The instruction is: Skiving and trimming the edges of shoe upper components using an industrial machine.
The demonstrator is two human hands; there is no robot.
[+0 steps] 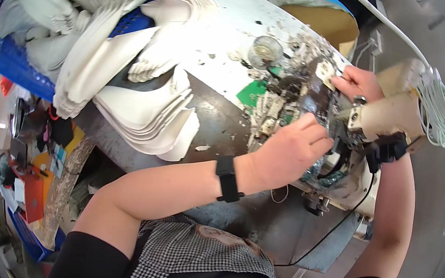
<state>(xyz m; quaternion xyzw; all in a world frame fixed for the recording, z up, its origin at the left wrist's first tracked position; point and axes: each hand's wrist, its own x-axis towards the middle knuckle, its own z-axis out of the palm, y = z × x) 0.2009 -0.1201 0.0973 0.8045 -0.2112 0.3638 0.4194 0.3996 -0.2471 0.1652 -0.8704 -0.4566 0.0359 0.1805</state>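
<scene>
My left hand [292, 152] is at the near side of a beige bench machine [396, 110], its fingers pinched together over the dark metal parts. Whatever lies between those fingertips is hidden. Beyond the machine's arm, my right hand [360, 83] is closed, fingertips touching the edge of a dark, grimy plate [321, 93] with a pale patch on it. I cannot make out whether it grips anything there. Left of my left forearm, a fanned stack of white, curved, sheet-like pieces [148, 116] lies on the table.
A blue perforated basket [20, 65] overflows with similar white pieces at the far left. Scraps and dark debris [298, 52] litter the table [236, 9] beside a small glass jar [265, 52]. A black cable [351, 207] hangs from the machine; coiled pale tubing [441, 117] is at its right.
</scene>
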